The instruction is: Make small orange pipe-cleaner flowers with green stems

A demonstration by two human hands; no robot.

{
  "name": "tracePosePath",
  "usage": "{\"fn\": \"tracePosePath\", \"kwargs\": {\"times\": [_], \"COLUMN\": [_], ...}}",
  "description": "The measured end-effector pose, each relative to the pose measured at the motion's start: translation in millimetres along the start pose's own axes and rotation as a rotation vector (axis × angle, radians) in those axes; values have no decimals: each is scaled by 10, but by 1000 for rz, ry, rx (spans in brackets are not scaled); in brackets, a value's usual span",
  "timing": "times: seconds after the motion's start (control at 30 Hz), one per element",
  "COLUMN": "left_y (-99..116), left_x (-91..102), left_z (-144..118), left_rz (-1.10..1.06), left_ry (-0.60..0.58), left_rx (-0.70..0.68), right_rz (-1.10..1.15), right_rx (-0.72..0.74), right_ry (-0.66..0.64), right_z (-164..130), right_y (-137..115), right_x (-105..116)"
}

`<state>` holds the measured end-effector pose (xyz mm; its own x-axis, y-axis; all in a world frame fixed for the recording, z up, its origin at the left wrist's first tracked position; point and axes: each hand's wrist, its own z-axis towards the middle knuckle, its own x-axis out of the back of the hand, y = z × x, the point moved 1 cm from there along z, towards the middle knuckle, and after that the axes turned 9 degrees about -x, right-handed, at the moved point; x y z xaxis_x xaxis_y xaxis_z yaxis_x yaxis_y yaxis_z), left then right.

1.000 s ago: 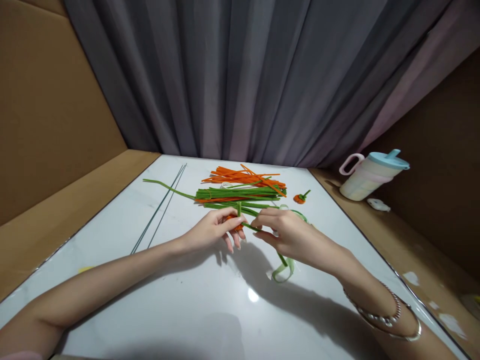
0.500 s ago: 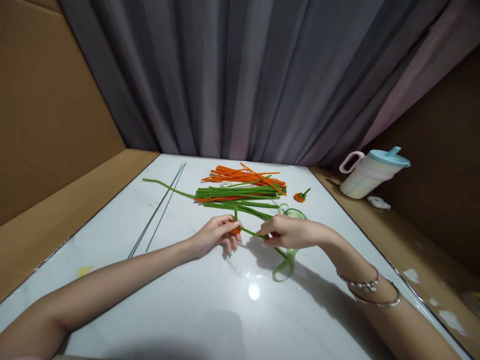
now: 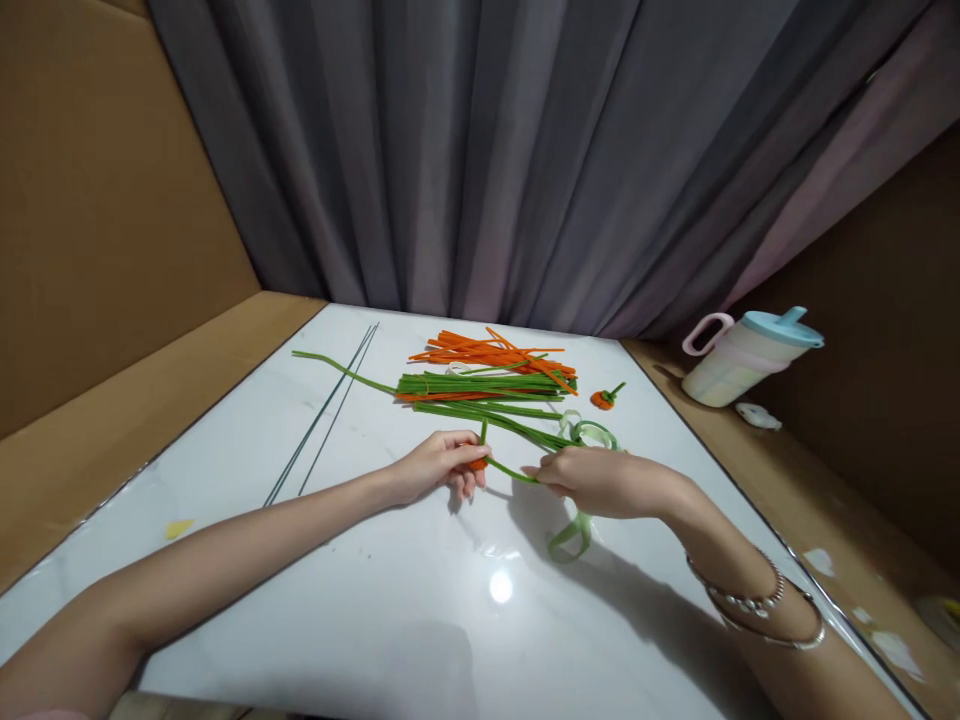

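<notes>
Mid-table [image 3: 420, 620]: light, bendy green stem [image 3: 508, 469], pinched by left hand [image 3: 442, 465] at orange bud [image 3: 478, 463], by right hand [image 3: 600, 480] along wire; best gripped close to bend.

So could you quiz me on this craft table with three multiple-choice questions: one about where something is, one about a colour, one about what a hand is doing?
1. Where does the lidded cup stand?
A. on the brown ledge to the right of the white table
B. in the middle of the white table
C. on the left ledge

2. What colour is its lid?
A. orange
B. light blue
C. black

3. What is the left hand doing?
A. lying flat and empty
B. pinching a small orange piece with a green stem
C. lifting the cup

Answers: 1 A, the cup sits off the white table on the right; 2 B, the lid is pale blue; 3 B, fingertips close on the orange piece, while the right hand holds the green stem.
</notes>
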<state>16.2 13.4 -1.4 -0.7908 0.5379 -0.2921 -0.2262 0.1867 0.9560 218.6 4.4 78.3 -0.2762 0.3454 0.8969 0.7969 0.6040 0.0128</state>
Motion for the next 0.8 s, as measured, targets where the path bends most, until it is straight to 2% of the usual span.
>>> {"fn": "tracePosePath", "kwargs": {"times": [0.1, 0.2, 0.33, 0.43, 0.5, 0.53, 0.63, 0.67, 0.73, 0.8], "left_y": [-6, -24, -40, -33, -27, -26, -27, -28, -29, -26], "left_x": [7, 10, 24, 42, 55, 61, 78, 83, 91, 96], "left_z": [10, 14, 24, 42, 51, 53, 50, 47, 41, 36], "left_rz": [-14, -11, -43, -77, -90, -96, -115, -122, -134, -136], "left_ry": [18, 5, 7, 17, 2, -10, -56, -67, -72, -76], "left_rx": [-3, -12, -23, -6, 12, 18, 20, 19, 16, 16], "right_rz": [-65, -82, -82, -138, -167, -177, -214, -219, -200, -150], "right_rx": [-84, -101, -180, -256, -229, -167, 172, 279, 434, 561], "right_ry": [25, 22, 62, 145, 252, 324, 487, 501, 463, 489], "right_z": [-150, -293, -357, -367, -400, -428, -539, -575, -629, -664], "right_y": [27, 38, 96, 126, 67, 3, -306, -427, -655, -836], "right_x": [109, 184, 137, 69, 51, 52, 82, 101, 155, 244]}}
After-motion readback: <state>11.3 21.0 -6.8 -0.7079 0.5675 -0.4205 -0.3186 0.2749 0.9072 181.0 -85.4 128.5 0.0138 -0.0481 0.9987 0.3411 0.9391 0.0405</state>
